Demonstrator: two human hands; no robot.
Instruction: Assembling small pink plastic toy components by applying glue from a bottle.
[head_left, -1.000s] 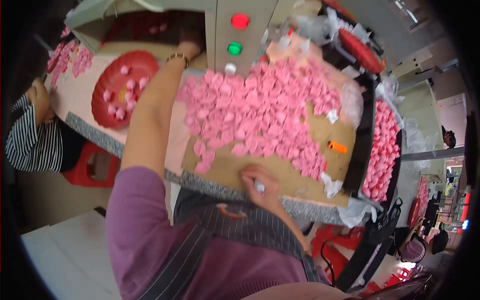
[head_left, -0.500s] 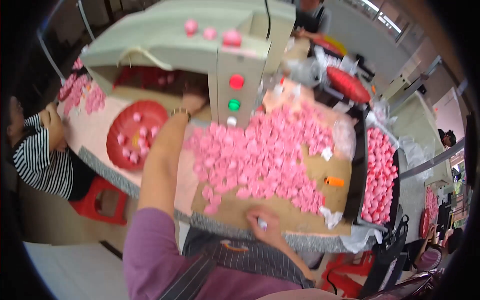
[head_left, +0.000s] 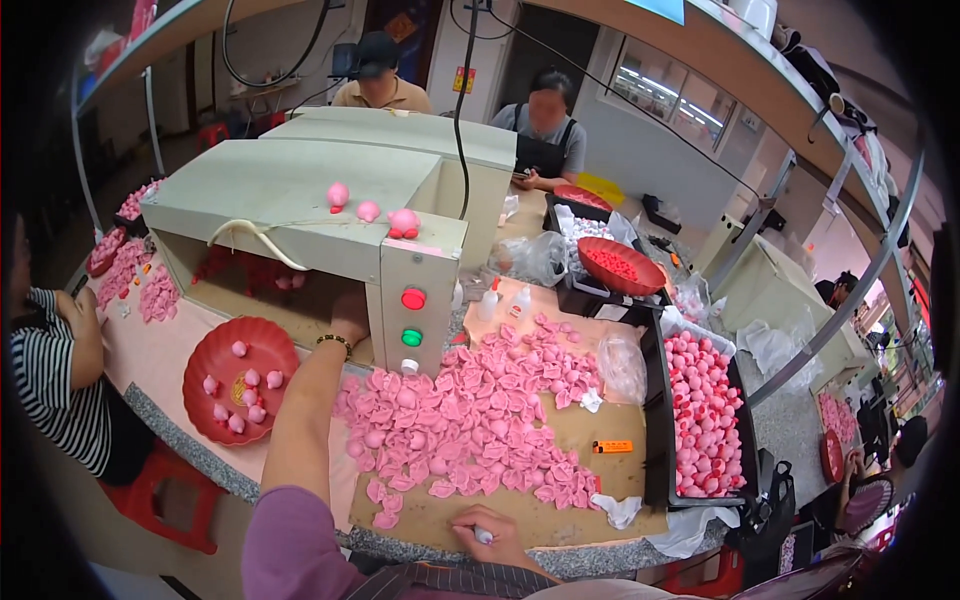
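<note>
My left hand (head_left: 350, 316), with a beaded bracelet at its wrist, reaches into the opening of a grey-green box-shaped machine (head_left: 424, 262); its fingers are hidden inside. At the table's front edge my right hand (head_left: 488, 530) is closed around a small item with a whitish end, too covered to name. Between the hands spreads a heap of pink moulded pieces (head_left: 470, 425), thin and petal-like, with a few round ones among them. A red scalloped bowl (head_left: 203, 352) holding several pink balls stands left of my left forearm.
Right of the heap are an orange tool (head_left: 612, 446), a clear plastic bag (head_left: 622, 366) and a black crate (head_left: 656, 430) of pink-and-red balls. Small pink figures (head_left: 403, 222) sit on the machine. A person in stripes (head_left: 60, 370) is at left; two more people are behind the machine.
My view has tilted up, so the scene sits lower and the people behind the machine show. The left hand stays in the machine's opening, and the right stays closed at the table edge.
</note>
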